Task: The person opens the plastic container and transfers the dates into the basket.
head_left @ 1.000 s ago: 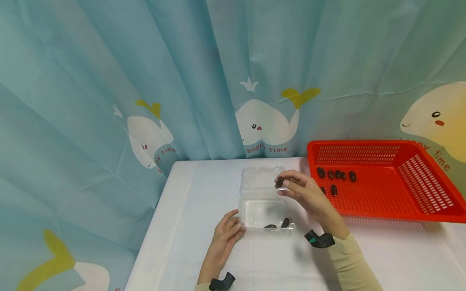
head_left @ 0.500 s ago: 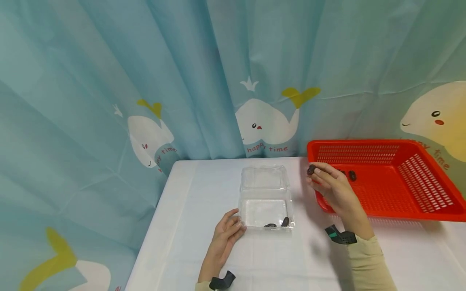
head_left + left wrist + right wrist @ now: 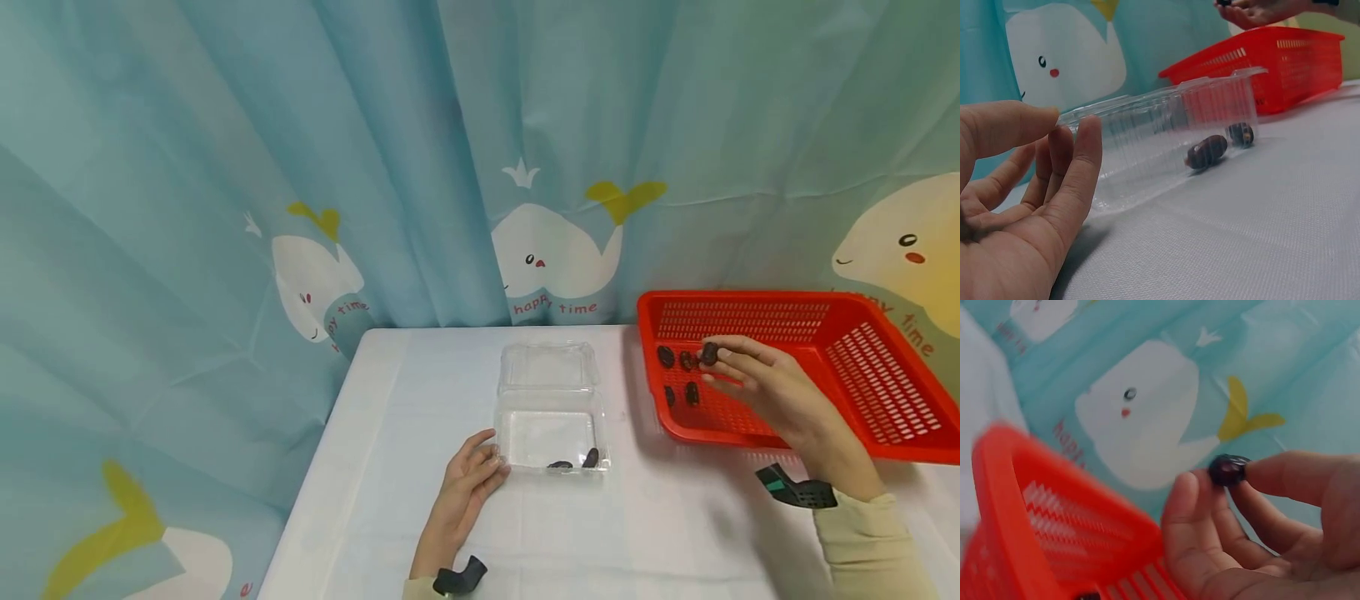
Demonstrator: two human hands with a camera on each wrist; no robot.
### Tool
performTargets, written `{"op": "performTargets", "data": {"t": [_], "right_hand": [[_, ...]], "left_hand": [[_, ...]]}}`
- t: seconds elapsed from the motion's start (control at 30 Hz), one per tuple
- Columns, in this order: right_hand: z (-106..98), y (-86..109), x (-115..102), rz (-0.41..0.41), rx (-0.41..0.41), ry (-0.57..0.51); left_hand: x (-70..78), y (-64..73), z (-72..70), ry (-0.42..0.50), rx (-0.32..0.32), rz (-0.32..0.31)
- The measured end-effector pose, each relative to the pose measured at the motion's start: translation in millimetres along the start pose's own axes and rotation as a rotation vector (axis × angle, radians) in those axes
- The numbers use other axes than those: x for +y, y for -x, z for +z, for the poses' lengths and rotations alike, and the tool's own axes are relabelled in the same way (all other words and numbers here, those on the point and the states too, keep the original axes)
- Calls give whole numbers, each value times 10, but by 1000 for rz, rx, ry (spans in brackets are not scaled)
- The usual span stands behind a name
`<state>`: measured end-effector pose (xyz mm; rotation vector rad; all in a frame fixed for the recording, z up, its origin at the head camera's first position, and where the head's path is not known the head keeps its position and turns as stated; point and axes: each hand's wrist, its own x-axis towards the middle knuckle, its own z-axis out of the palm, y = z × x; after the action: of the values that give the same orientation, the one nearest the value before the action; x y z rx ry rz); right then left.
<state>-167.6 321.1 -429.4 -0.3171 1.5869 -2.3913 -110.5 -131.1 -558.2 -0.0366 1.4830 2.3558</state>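
Note:
My right hand (image 3: pixel 780 392) pinches a dark brown date (image 3: pixel 1229 470) between thumb and fingertips, held up over the left part of a red basket (image 3: pixel 795 425). Beneath it in the basket lie several more dates (image 3: pixel 692 393), some hidden by the hand. A clear plastic clamshell box (image 3: pixel 547 433) lies with its lid folded back on the white table. Two dates (image 3: pixel 1207 152) rest in the box near its front right corner. At the box's front left corner my left hand (image 3: pixel 468 492) grips the rim with thumb and fingertips, as the left wrist view shows.
The perforated basket stands to the right of the clear box, its wall (image 3: pixel 1085 531) rising close to my right hand. A blue curtain (image 3: pixel 420 167) with whale prints hangs behind the white table (image 3: pixel 420 392).
My right hand has moved right, from over the clear box to over the red basket, with the date still pinched. The left hand has stayed at the box.

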Motion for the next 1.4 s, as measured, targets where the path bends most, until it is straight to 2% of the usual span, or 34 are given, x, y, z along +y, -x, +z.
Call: {"op": "performTargets", "data": {"t": [0.13, 0.3, 0.5, 0.6, 0.7, 0.87, 1.03, 1.23, 1.3, 1.4], "right_hand": [[-209, 30, -138, 113, -25, 99], [-437, -33, -268, 284, -69, 181], [-639, -162, -380, 480, -96, 376], [-682, -261, -350, 561, -82, 390], [-691, -364, -262, 617, -42, 352], [-687, -456, -115, 692, 8, 305], [-679, -476, -67, 714, 18, 420], [-637, -536, -75, 670, 9, 587], [-628, -524, -76, 649, -9, 655], [-595, -519, -64, 660, 8, 738]], "left_hand": [[-22, -10, 4, -8, -2, 0], [-30, -9, 20, 7, -2, 2], [-26, -13, 27, 11, -8, -9], [-14, -14, 21, 1, -4, -7], [0, -17, 17, 6, 2, -1], [5, -24, 13, 25, -7, -3], [0, -18, -4, 16, -9, -11], [-1, -42, -17, 0, -5, 33], [-7, -48, -14, 4, -10, 30], [-19, -48, -7, 4, -19, 14]]}}
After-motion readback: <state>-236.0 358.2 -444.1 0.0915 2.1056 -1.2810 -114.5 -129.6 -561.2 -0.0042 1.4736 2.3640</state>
